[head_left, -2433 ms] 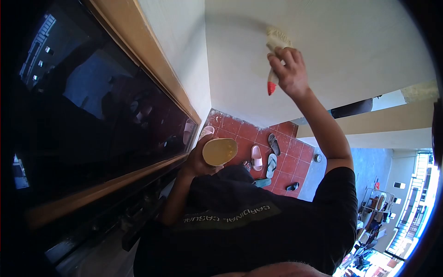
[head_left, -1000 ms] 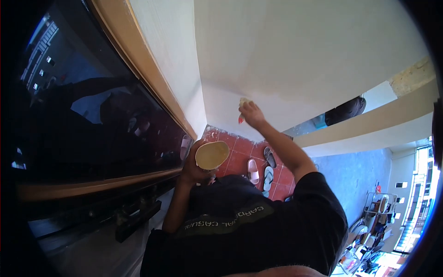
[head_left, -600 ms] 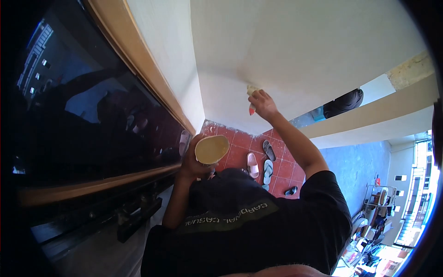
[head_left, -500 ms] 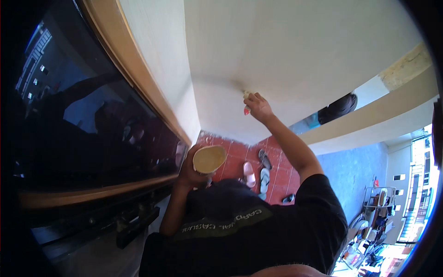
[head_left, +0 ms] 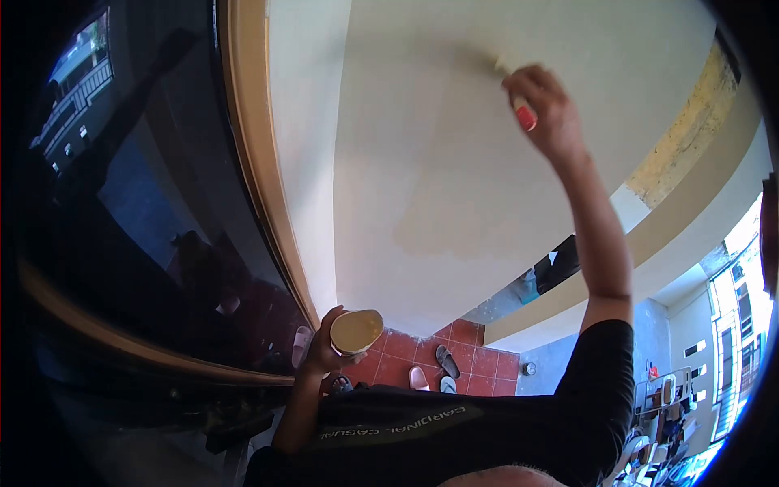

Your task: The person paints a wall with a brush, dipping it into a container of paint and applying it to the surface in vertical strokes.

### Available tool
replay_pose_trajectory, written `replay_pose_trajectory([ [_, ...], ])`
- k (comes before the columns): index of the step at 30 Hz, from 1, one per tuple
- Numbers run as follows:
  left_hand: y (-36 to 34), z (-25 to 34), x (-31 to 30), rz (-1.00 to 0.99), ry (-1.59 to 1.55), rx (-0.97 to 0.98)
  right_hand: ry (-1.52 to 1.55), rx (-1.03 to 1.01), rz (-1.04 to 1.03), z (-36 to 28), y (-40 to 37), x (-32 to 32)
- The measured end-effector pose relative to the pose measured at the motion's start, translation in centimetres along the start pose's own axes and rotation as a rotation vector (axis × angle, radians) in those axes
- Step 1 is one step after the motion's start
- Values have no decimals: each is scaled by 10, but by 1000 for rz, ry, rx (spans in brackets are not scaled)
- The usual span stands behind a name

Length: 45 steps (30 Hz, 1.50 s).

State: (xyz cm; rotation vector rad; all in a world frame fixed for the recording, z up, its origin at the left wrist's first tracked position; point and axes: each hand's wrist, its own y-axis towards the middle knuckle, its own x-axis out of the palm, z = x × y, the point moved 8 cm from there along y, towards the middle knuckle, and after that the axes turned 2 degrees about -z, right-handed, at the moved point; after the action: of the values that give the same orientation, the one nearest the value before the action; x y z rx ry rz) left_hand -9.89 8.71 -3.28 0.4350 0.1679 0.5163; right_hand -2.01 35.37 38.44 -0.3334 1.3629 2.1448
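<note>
My right hand (head_left: 548,109) is closed around a paintbrush (head_left: 526,115) whose handle ends in red. The brush head is up against the pale cream wall (head_left: 422,146), partly hidden by my fingers. Low on the left, my left hand (head_left: 323,345) grips a round paint container (head_left: 357,332) from its side. Cream-coloured paint shows inside, and the container is tilted a little. A patch of slightly darker tone lies on the wall below the brush.
A dark glossy panel (head_left: 154,203) in a wooden frame (head_left: 251,130) stands close on my left. Slippers (head_left: 447,361) lie on the red tile floor (head_left: 398,346). To the right are a curved ledge (head_left: 690,215) and a cluttered rack (head_left: 669,394).
My right hand has swept up and to the right along the wall with the paintbrush. The container in my left hand sits lower in view, and the whole view has shifted upward.
</note>
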Motion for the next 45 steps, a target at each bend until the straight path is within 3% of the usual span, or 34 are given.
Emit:
replay_pose_trajectory([
  [3, -3, -13, 4, -10, -27, -14, -126, 2, 131, 15, 33, -22],
  [6, -9, -27, 10, -24, -45, -8, -228, -141, 22, 8, 6, 26],
  [10, -6, -10, 13, -24, -2, 50, 45, -230, -260, -59, -122, 143],
  [12, -11, -12, 12, -16, -15, 9, 288, -169, -545, -110, -192, 199],
  [13, -13, -17, 9, -18, 20, 47, 392, -175, -478, -127, -233, 227],
  [14, -14, -20, 9, -18, 56, 85, 514, -7, -754, -140, -253, 248],
  [16, -12, -8, 8, -11, 45, 83, 529, 44, -936, -147, -245, 243],
  [18, -11, -2, 5, 7, 75, 91, 559, 51, -904, -110, -217, 247],
  [19, -11, -3, 4, 4, 89, 77, 654, 203, -729, -75, -187, 229],
  [21, -13, 1, 7, 6, 95, 67, 575, 320, -732, -19, -106, 178],
  [22, -12, 5, 7, 8, 89, 66, 396, 245, -721, 3, -63, 151],
  [23, -9, 7, 7, 9, 84, 65, 298, 142, -600, 21, -20, 112],
  [24, -9, 6, 7, 16, 84, 72, 316, 286, -512, 45, 15, 78],
  [27, -11, 1, 8, 21, 105, 72, 280, 368, -271, 80, 95, -9],
  [28, -12, 1, 8, 25, 109, 60, 221, 353, -187, 81, 113, -30],
  [31, -17, -22, 7, 20, 95, 45, 29, -17, 186, 63, 137, -68],
  [32, -18, -31, 7, 7, 81, 38, 27, -17, 181, 64, 133, -61],
  [34, -22, -36, 9, -8, 105, 14, -196, -220, 155, 55, 112, -27],
  [37, -22, -32, 11, 13, 63, -13, -197, -325, -67, 15, 40, 51],
  [40, -26, -31, 9, 43, 19, -13, 64, -417, -245, -50, -34, 100],
  [42, -26, -32, 7, 42, 49, 6, 272, -147, -731, -68, -54, 125],
  [45, -26, -29, 9, -9, 67, 57, 334, -96, -781, -29, -38, 124],
])
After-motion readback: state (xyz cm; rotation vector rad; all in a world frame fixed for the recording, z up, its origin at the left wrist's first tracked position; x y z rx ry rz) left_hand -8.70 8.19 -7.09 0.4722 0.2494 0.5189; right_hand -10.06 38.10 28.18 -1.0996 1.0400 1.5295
